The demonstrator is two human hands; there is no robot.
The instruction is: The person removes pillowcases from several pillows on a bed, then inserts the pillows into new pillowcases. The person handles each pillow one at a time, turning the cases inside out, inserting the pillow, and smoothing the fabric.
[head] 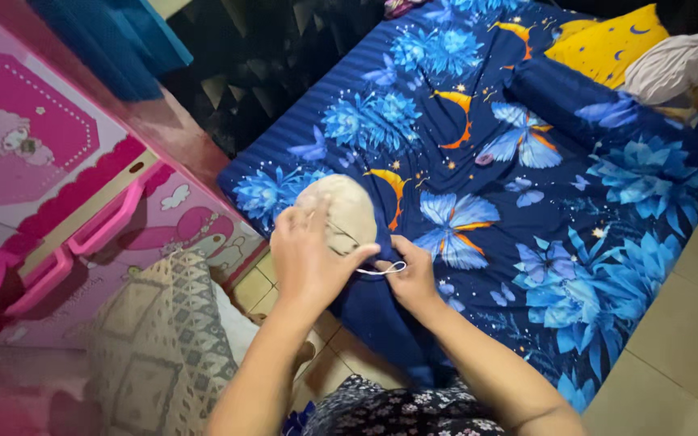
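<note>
From the head camera I look down on both hands meeting at the near corner of the mattress point(478, 186), which lies on the tiled floor point(688, 323) under a dark blue sheet point(414, 121) printed with butterflies, flowers and orange moons. My left hand point(310, 258) is spread over the exposed beige mattress corner point(339, 206), fingers curled down around it; I judge it is pressing there to keep the corner still while the cloth is worked over it. My right hand point(414, 274) is clenched around a fold of the sheet's edge, thumb and fingers pinching it, with a thin white elastic loop point(381, 270) stretched between the two hands, which suggests the corner band is being held taut. The sheet itself looks smooth over most of the bed but bunches into a dark hanging fold below the hands, and the bare beige patch shows this corner is uncovered. To the left stands a pink plastic drawer cabinet point(82, 202) with cartoon pictures and pink handles, just beside the mattress. A patterned grey cloth point(163, 323) is draped near my left arm. At the far end lie a blue bolster point(583, 101), a yellow pillow point(607, 44) and a greyish bundle point(676, 69).
</note>
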